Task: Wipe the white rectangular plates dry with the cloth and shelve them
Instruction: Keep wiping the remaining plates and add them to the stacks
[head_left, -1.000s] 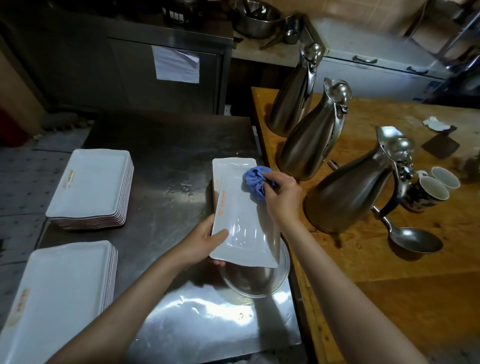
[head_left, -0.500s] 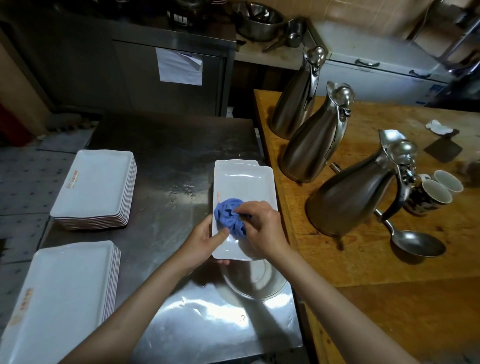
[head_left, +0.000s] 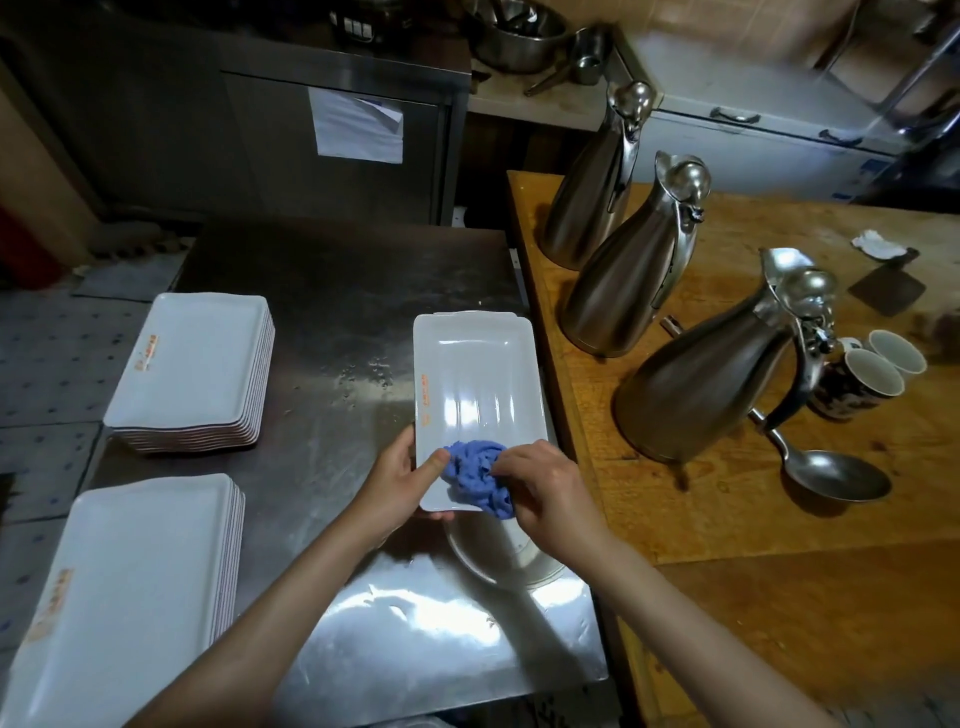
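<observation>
while the left hand (head_left: 397, 480) grips the plate (head_left: 478, 384), right hand (head_left: 545, 488) fingers (head_left: 511, 460) clutch the cloth (head_left: 478, 480).

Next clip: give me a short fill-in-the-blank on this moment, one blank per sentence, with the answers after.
1. The right hand presses a crumpled ______ cloth onto the plate.
2. The left hand grips that plate at its near ______ corner.
3. ______ steel jugs stand on the wooden table.
4. The steel counter carries ______ stacks of white plates at its left side.

Missing words: blue; left; three; two
</observation>
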